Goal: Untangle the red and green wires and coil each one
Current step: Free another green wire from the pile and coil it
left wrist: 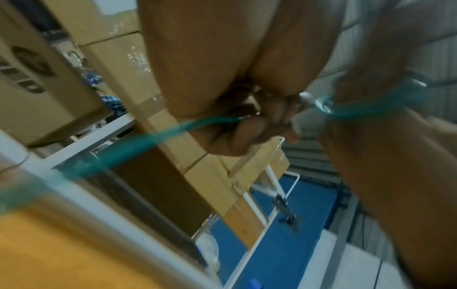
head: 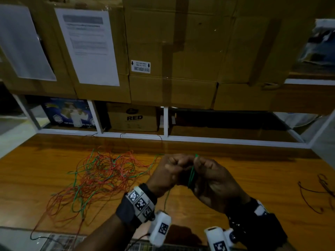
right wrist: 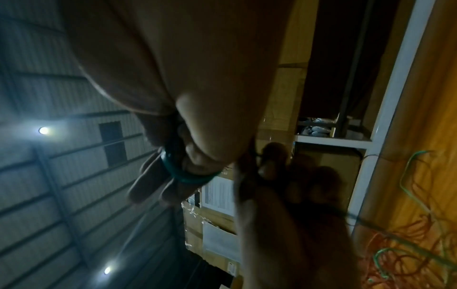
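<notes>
Left hand (head: 167,171) grip and right hand (head: 211,175) grip pinching green wire (head: 191,175), seemingly coiled, box (head: 133,117) reads "RED"

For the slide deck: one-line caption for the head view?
Both hands, left hand and right hand, coil green wire beside the red-green tangle.

We see cardboard boxes (head: 181,51) stacked behind table (head: 253,178), printed sheet (head: 88,46) taped on one, "RED" box (head: 133,117) on shelf below.
</notes>
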